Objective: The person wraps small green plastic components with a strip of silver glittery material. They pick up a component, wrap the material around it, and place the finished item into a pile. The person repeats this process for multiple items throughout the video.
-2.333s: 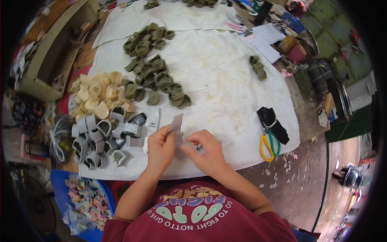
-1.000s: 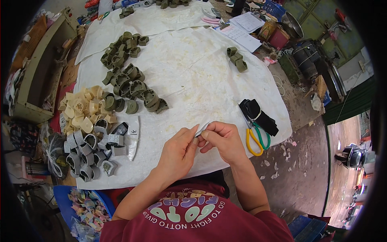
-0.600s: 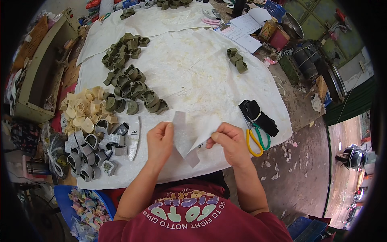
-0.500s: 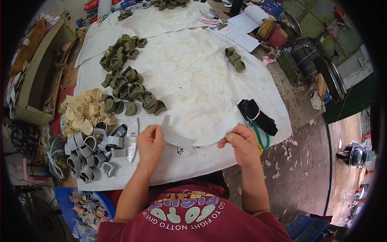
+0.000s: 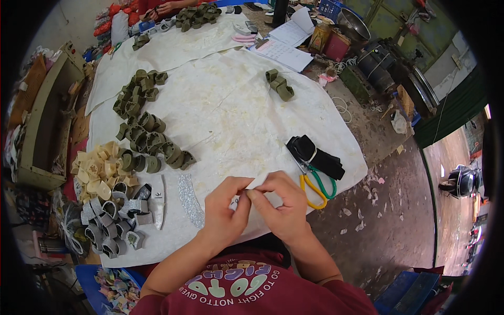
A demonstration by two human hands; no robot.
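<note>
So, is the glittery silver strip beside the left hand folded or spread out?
Spread out: the silver strip lies as one long, slightly curved band on the white cloth, and no fold shows.

Passable over tabletop [image 5: 239,118] beyond and left of scissors [image 5: 303,182] | blocked against scissors by black bundle [image 5: 321,158], just left of scissors by right hand [image 5: 289,211] and, farther, olive pieces [image 5: 149,139]

Left grip [image 5: 218,212], right grip [image 5: 287,212] together, both pinching.
</note>
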